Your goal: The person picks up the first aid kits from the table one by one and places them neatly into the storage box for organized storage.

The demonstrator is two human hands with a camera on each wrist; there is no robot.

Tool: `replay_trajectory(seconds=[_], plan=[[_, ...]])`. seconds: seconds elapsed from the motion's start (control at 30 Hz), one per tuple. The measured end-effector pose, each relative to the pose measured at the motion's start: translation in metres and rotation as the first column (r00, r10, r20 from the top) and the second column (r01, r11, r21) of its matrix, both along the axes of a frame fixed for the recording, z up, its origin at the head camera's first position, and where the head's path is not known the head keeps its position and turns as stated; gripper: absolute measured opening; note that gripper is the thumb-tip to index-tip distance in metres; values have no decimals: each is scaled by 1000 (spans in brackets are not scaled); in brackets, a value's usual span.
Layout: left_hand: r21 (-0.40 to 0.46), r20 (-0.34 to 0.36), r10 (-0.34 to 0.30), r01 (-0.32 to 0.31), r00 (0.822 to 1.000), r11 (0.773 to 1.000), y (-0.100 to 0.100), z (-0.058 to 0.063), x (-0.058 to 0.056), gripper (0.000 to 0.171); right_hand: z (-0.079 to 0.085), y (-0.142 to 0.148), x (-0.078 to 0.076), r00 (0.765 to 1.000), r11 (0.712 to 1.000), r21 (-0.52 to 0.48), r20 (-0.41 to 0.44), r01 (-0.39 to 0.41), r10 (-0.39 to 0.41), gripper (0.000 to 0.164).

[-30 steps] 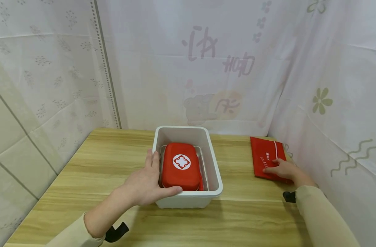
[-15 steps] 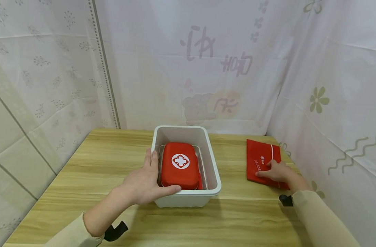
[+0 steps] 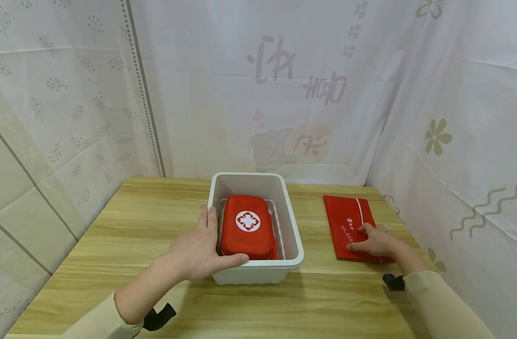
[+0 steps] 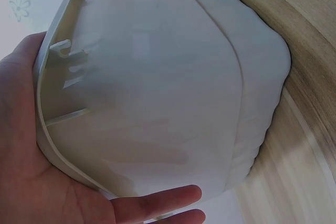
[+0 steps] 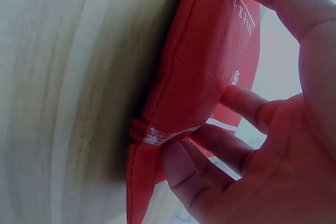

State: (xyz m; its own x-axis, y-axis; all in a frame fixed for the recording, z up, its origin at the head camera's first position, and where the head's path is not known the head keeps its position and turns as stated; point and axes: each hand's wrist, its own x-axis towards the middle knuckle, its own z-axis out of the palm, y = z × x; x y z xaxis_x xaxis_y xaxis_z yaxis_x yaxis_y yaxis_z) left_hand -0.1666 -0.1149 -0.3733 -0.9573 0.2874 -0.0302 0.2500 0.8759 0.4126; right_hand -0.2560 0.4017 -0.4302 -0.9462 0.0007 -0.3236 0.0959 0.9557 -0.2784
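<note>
Just now, the flat red fabric pouch [image 3: 342, 221] slid left across the wood-grain tabletop [image 3: 114, 240], pinched by the right grip [image 3: 374, 241]; it lay closer to, though outside, the white rectangular plastic bin [image 3: 268, 275], whose near-left rim the left grip [image 3: 194, 254] held.

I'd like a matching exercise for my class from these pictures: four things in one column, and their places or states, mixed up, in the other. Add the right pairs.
Things
1. White bin
2. Red case with a cross
3. Flat red pouch
4. Left hand

Places and states
A. Inside the bin
B. Thumb on the bin's near rim
C. Standing on the wooden table, open at the top
D. Touched by the right hand

Right pairs: 1-C, 2-A, 3-D, 4-B
</note>
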Motion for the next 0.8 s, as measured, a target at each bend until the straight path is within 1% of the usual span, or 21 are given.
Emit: replay_trajectory(seconds=[0.2,0.53,0.7,0.8], plan=[[-2,-1,-1,1,1000,1000,0,0,0,149,-1,-8,8,999,999,-1,-5,-47,47,94],[-1,-4,-4,4,1000,1000,0,0,-1,149,3,-30,21,997,997,0,-27,-78,78,87],[5,2,-3,3,1000,1000,0,0,-1,149,3,-40,26,996,997,12,-38,-82,82,88],[5,4,0,0,1000,1000,0,0,-1,149,2,-45,28,996,996,36,-40,-81,83,92]])
